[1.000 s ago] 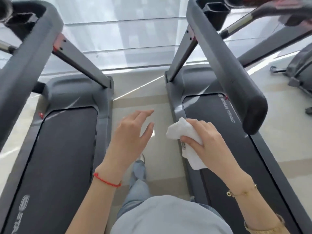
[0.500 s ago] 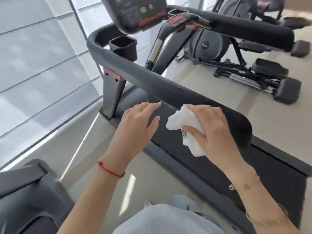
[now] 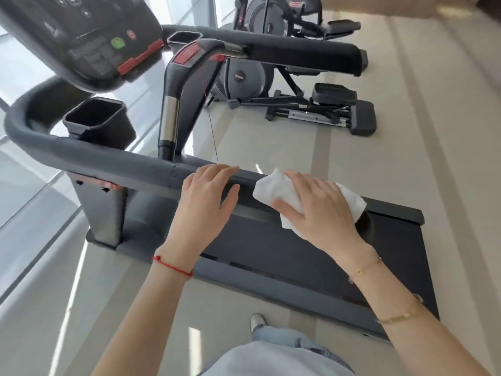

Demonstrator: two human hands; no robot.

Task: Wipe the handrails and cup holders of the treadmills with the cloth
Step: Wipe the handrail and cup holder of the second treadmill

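Observation:
A dark grey treadmill handrail (image 3: 113, 164) runs from the left bend to its rounded end under my right hand. My right hand (image 3: 320, 210) presses a white cloth (image 3: 273, 189) onto the rail's near end, fingers spread flat over it. My left hand (image 3: 206, 204) lies beside it with straight fingers resting on top of the rail. A square black cup holder (image 3: 95, 118) sits behind the rail at left. The far handrail (image 3: 303, 54) has a second cup holder (image 3: 185, 38) at its inner end.
The console (image 3: 89, 39) with a red strip overhangs at upper left. The black belt deck (image 3: 298, 261) lies below my hands. An elliptical machine (image 3: 298, 104) stands beyond on the tiled floor. Windows line the left side. My shoe (image 3: 257, 321) shows below.
The view turned right toward this treadmill. Both hands came down onto the near handrail: the left now rests on it, and the right flattened the cloth onto its end.

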